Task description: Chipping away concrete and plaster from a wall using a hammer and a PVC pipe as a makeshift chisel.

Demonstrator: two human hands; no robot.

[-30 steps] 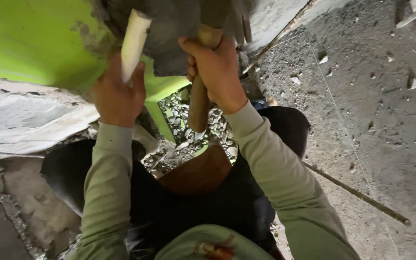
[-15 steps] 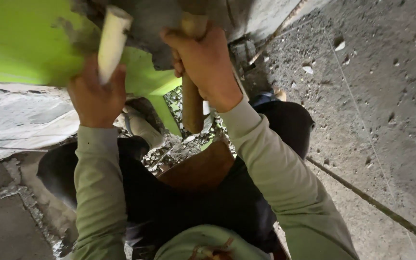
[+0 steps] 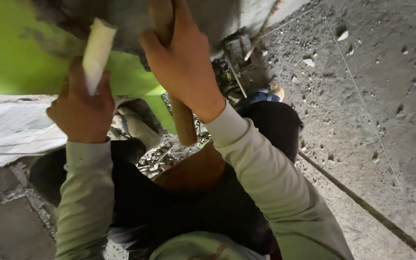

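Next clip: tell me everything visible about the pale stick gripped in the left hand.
The pale stick is a smooth, cream-white rod, round in section, looking like plastic pipe or light wood; which one cannot be told. It stands nearly upright, leaning slightly right at the top. The left hand wraps its lower part, fingers closed around it, so the lower end is hidden. Its upper end meets the grey, mortar-caked mass above, in front of the bright green panel. Nothing else touches it.

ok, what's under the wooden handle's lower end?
Under the wooden handle, gripped by the right hand: rubble and a brown curved object. The handle's head is hidden above.
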